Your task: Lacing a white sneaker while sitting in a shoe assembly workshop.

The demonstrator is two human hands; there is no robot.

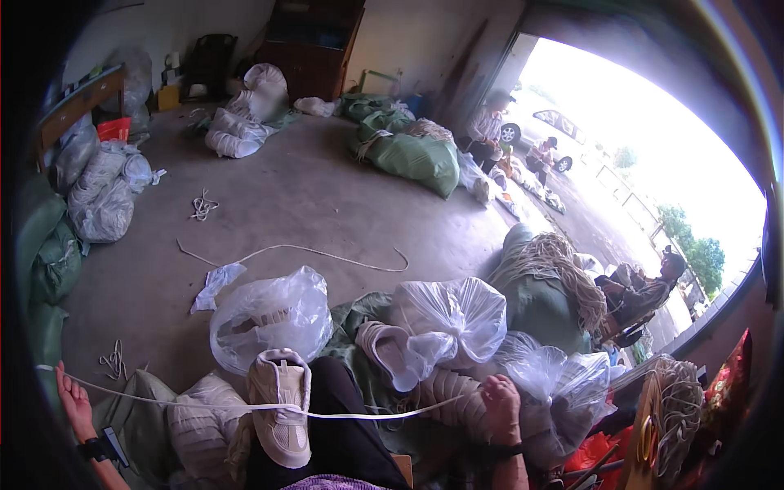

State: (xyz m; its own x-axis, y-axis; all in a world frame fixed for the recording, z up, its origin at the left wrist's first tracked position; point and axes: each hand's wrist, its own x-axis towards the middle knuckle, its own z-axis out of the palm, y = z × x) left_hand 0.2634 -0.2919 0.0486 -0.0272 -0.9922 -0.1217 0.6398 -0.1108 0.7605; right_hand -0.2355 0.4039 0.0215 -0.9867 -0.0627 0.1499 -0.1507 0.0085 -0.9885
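Observation:
A beige sneaker [278, 437] rests on my dark-trousered lap, its toe pointing toward me. A white shoelace [359, 416] runs across its front and out to both sides. At the far left my left hand [75, 403] has the lace at its fingertips, with the palm partly turned up. My right hand [501, 402] is closed on the other end of the lace, right of the shoe, beside wrapped white shoes [452, 392]. The lace is drawn out nearly straight on the left and sags slightly on the right.
Clear plastic bags [273, 318] and a pale shoe [388, 353] lie just ahead. A bundle of laces [676, 400] hangs at right near scissors [647, 437]. Green sacks [412, 159] stand farther off. Loose cord [327, 251] lies on the floor. Other people [641, 290] sit by the doorway.

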